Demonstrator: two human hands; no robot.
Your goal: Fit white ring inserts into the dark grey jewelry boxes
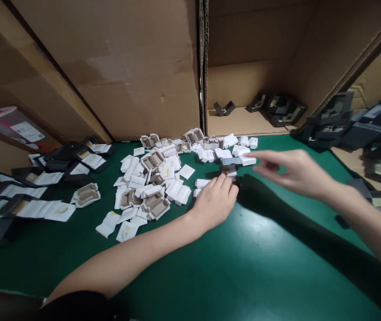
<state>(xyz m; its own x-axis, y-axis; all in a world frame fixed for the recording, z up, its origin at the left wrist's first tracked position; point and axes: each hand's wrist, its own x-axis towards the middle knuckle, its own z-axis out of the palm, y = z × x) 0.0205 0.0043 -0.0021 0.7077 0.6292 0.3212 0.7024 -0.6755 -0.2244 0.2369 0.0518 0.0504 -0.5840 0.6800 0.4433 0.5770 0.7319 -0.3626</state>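
My left hand [215, 196] reaches into the middle of the table, its fingers bent around a small dark box [230, 162]. The box is partly hidden behind those fingers. To the right, my right hand [287, 171] hangs just beside the box, slightly blurred. Its index finger points left and the thumb is apart from it, with nothing seen between them. The index fingertip overlaps the white folded card pieces [240, 151] behind the box; whether it touches them I cannot tell. More white folded card inserts [153, 178] lie heaped left of my left hand.
Dark boxes with white cards [26, 191] lie at the left, near a clear plastic tub [16, 127]. A cardboard box [250, 120] holding several opened dark boxes [284, 109] stands at the back. More dark boxes [367, 129] are piled at the right. Green covers the table [244, 267].
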